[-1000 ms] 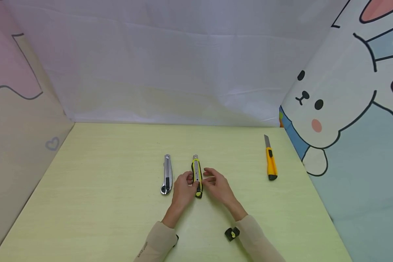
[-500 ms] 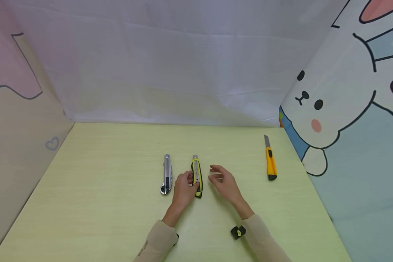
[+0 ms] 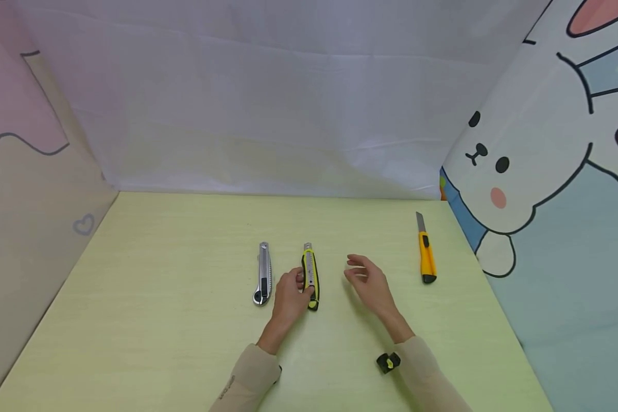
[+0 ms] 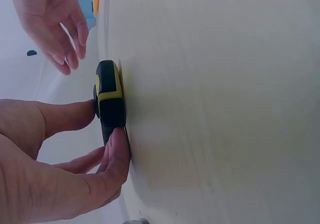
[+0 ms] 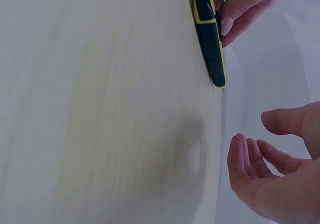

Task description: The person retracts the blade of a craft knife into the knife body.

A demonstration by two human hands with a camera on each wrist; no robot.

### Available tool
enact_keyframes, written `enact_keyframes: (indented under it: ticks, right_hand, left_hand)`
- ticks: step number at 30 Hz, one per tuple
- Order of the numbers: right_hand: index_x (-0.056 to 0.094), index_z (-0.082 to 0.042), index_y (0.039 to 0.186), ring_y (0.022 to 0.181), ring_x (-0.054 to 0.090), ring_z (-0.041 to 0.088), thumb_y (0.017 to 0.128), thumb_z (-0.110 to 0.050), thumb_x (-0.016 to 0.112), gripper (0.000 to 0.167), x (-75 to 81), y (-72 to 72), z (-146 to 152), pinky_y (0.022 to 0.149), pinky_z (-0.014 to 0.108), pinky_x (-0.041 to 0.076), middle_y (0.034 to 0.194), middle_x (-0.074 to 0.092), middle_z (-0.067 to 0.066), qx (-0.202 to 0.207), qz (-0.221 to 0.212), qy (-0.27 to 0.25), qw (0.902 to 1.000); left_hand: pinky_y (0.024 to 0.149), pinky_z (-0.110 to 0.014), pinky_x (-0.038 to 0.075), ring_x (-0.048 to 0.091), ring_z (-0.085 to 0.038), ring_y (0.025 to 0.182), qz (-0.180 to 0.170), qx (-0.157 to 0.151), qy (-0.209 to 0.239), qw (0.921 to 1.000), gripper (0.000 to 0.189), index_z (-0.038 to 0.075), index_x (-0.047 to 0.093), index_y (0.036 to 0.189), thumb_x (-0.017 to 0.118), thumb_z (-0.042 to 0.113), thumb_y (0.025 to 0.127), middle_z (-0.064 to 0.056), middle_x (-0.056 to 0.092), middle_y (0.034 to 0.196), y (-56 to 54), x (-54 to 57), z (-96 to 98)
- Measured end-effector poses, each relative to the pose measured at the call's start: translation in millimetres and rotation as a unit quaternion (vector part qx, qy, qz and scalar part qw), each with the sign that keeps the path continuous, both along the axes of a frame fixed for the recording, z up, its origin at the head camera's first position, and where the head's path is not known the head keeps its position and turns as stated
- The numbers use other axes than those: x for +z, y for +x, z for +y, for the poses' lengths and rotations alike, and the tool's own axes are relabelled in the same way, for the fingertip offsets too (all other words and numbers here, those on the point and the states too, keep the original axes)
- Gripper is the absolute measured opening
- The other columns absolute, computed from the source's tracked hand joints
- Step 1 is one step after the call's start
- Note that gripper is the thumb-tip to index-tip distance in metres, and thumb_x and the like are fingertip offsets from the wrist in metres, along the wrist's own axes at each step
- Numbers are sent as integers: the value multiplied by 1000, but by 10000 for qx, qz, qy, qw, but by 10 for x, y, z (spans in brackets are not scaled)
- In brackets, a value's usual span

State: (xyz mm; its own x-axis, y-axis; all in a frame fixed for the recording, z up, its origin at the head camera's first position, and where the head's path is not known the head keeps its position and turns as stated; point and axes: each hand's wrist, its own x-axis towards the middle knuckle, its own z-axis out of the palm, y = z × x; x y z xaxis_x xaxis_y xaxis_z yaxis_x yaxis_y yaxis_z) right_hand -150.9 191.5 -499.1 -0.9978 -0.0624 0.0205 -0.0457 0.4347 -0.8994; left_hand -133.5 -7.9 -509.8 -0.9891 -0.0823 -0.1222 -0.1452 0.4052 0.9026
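Note:
In the head view a yellow-and-black box cutter (image 3: 311,277) lies on the pale table, its metal tip pointing away from me. My left hand (image 3: 290,297) grips it near its lower half, thumb on the top face and fingers (image 4: 112,166) along its left side. Off to the right, my right hand (image 3: 373,289) is held above the table with loosely bent fingers and nothing between them; the right wrist view shows its thumb (image 5: 282,121) apart from the fingers. A silver box cutter (image 3: 262,274) lies left of my left hand.
An orange box cutter (image 3: 426,257) with its blade extended lies near the table's right edge. A white cloth backdrop (image 3: 288,126) closes off the back of the table (image 3: 159,297), and a rabbit-printed cloth (image 3: 535,171) hangs at the right.
My right hand has come away from the yellow-and-black box cutter and moved to the right. My left hand and all three box cutters have stayed in place.

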Motion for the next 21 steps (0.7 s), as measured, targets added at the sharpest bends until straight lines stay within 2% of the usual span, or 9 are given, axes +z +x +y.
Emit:
enact_keyframes:
  ticks: [14, 21]
  right_hand:
    - [58, 2, 138, 115, 64, 33, 100, -8, 67, 40, 46, -74, 233, 102, 47, 51, 133, 63, 22, -354, 2, 126, 9993]
    - [58, 0, 139, 116, 64, 30, 102, -12, 66, 40, 57, -107, 377, 102, 39, 52, 136, 62, 19, -747, -4, 261, 9969]
  left_hand:
    - [77, -39, 59, 68, -29, 94, -56, 17, 150, 9999, 50, -10, 61, 132, 77, -4, 85, -18, 65, 104, 5, 5, -33]
    - [78, -41, 59, 68, -29, 92, 32, -36, 162, 9999, 49, -11, 61, 129, 78, -5, 84, -18, 66, 101, 10, 2, -46]
